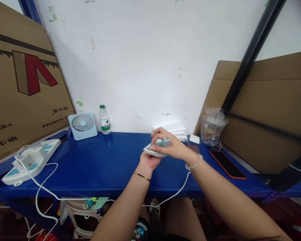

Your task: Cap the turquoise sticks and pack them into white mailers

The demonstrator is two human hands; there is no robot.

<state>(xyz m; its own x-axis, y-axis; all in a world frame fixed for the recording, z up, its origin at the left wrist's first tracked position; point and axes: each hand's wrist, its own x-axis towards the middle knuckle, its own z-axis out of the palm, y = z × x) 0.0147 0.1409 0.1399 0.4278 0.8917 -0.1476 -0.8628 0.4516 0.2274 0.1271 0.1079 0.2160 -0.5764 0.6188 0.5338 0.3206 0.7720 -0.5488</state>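
Both my hands meet above the middle of the blue table (102, 167). My left hand (149, 160) is under a small white packet (153, 152) and grips it from below. My right hand (169, 144) comes over the top, fingers curled round a small pale teal piece (163, 143) that sits on or in the packet. The left wrist has a thin dark bracelet, the right a bead bracelet. Most of the left fingers are hidden under the packet.
A stack of white packets (175, 130) lies behind my hands by the wall. A small blue fan (82, 125) and water bottle (104, 119) stand back left. A power strip (27, 160) with chargers and white cables is at left. Phones (227, 164) and a bagged drink (212, 125) are right.
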